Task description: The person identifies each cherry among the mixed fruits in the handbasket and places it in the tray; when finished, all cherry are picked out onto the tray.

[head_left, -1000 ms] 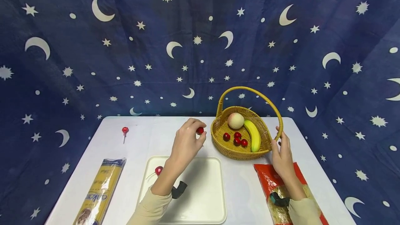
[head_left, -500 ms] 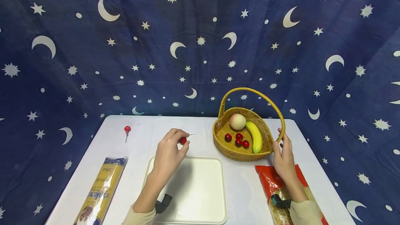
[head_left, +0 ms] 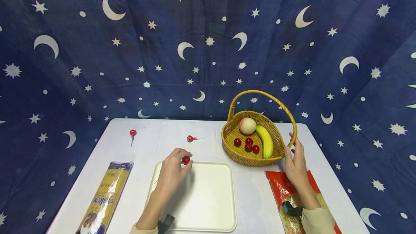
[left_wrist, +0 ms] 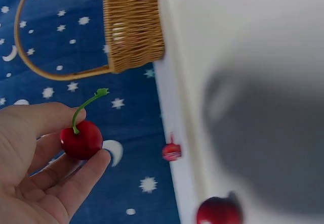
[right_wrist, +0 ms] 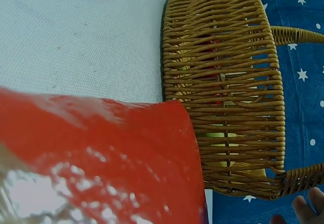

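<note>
My left hand [head_left: 172,172] pinches a red cherry [head_left: 186,160] over the back left part of the cream tray [head_left: 211,198]. In the left wrist view the cherry [left_wrist: 81,140] shows a green stem and sits between thumb and fingertips; another cherry [left_wrist: 218,211] lies on the tray. My right hand [head_left: 296,161] holds the base of the handle at the right side of the wicker basket [head_left: 240,159]. Inside the basket are a peach [head_left: 247,126], a banana [head_left: 265,142] and several cherries [head_left: 248,147]. In the right wrist view only fingertips [right_wrist: 309,209] show beside the basket [right_wrist: 228,92].
A red lollipop [head_left: 190,138] lies behind the tray, and another [head_left: 133,133] at the back left. A yellow pasta packet [head_left: 103,199] is on the left. Under my right forearm lies a red packet [head_left: 276,183]. A patterned blue cloth [head_left: 208,64] hangs behind the table.
My left hand has moved left and toward me, carrying the cherry from beside the basket to over the tray. The lollipop behind the tray has come into sight. My right hand stays at the basket.
</note>
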`<state>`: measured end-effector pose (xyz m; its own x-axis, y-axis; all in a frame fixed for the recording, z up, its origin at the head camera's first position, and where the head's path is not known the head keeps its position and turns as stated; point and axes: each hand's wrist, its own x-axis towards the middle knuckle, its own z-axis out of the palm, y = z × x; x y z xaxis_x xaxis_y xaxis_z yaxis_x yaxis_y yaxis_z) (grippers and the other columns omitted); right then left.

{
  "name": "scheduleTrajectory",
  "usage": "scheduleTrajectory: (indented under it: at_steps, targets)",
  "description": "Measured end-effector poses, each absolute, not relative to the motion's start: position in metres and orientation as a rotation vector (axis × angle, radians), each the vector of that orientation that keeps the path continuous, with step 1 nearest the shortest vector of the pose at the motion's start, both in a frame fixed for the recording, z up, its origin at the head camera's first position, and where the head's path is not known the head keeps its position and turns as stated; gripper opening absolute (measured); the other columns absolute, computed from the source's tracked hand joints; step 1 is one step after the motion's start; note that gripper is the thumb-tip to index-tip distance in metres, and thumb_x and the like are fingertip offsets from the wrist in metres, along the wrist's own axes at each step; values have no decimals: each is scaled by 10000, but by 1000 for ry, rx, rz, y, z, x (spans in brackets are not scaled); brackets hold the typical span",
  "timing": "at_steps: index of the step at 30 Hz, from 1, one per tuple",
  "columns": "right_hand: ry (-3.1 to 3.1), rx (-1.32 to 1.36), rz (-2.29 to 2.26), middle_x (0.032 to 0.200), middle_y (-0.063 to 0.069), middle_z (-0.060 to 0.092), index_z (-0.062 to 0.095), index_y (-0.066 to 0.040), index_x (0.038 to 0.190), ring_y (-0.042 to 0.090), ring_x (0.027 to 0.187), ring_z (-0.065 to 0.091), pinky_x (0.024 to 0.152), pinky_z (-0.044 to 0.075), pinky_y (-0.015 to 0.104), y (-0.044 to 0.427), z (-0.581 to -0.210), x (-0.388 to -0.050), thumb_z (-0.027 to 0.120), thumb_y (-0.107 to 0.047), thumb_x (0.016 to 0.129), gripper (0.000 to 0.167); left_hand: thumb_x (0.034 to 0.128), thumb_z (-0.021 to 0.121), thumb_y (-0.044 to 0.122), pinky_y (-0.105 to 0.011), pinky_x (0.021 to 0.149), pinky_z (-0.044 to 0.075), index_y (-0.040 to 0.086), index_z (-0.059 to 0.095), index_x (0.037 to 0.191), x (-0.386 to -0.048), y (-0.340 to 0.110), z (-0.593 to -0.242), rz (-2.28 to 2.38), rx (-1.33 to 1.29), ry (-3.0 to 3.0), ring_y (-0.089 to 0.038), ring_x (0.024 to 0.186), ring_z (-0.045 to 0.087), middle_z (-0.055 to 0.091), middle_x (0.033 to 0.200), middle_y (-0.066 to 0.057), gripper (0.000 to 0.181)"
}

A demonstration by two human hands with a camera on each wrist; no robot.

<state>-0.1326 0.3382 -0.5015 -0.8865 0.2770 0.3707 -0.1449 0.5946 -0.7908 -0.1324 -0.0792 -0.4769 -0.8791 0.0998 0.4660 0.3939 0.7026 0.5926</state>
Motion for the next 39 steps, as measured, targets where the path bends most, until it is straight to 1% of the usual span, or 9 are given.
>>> scheduleTrajectory:
  at_steps: [4,9,14,18,22,24,26,32,39]
  targets:
    - [-2363,-109,1232,1657,243,354,293,-223,1684,425,1554,324,1193,317,763,338,-502,-132,449,-172,1137,572,819,853,-26,-168,620,536,19,793,969,-131,-79,-493,-1024,-399,-2571,-122,749,698,756,987,-80,168]
    - [-2362,-106,1240,1658,247,350,291,-211,1685,429,1554,320,1194,315,764,337,-501,-132,445,-165,1137,571,825,857,-22,-138,649,559,16,777,977,-128,-79,-511,-1000,-430,-2621,-154,759,724,755,1014,-108,176]
    - [-2366,-109,1244,1669,237,340,299,-200,1677,423,1549,325,1198,308,764,337,-500,-132,436,-171,1141,555,832,854,-11,-138,665,556,45,781,973,-126,-79,-522,-1030,-431,-2668,-122,756,714,757,1024,-86,169]
    - [-2367,-115,1237,1669,238,340,310,-179,1666,429,1539,334,1200,306,767,337,-499,-132,434,-175,1142,539,844,847,3,-190,691,580,64,778,972,-126,-79,-526,-1031,-438,-2697,-135,782,714,757,1039,-73,157]
    - [-2367,-115,1241,1671,237,338,315,-159,1658,436,1540,333,1201,302,770,337,-500,-132,434,-169,1141,531,847,856,27,-314,798,636,83,780,979,-127,-80,-527,-964,-476,-2742,-235,926,769,763,1074,-69,162]
    - [-2369,-114,1239,1672,237,339,316,-159,1657,438,1542,333,1200,303,771,337,-500,-133,434,-171,1141,529,844,860,28,-351,836,644,82,786,988,-127,-81,-528,-933,-515,-2772,-272,990,774,764,1086,-72,171]
    - [-2368,-113,1235,1671,236,341,318,-159,1656,438,1541,334,1197,306,774,337,-500,-133,434,-175,1142,528,845,853,12,-347,825,647,73,789,1000,-127,-82,-528,-924,-557,-2801,-277,993,771,762,1090,-77,179]
    - [-2372,-118,1235,1670,236,344,320,-150,1653,429,1531,342,1199,306,770,337,-500,-132,436,-177,1141,525,835,848,-9,-297,767,625,85,794,1028,-126,-81,-529,-876,-609,-2861,-213,939,744,754,1060,-59,221]
    - [-2381,-116,1224,1669,231,348,320,-148,1650,429,1535,342,1193,316,771,337,-500,-133,438,-187,1142,523,815,871,19,-270,733,610,102,798,1046,-124,-78,-524,-808,-620,-2851,-234,961,755,781,1092,-69,256]
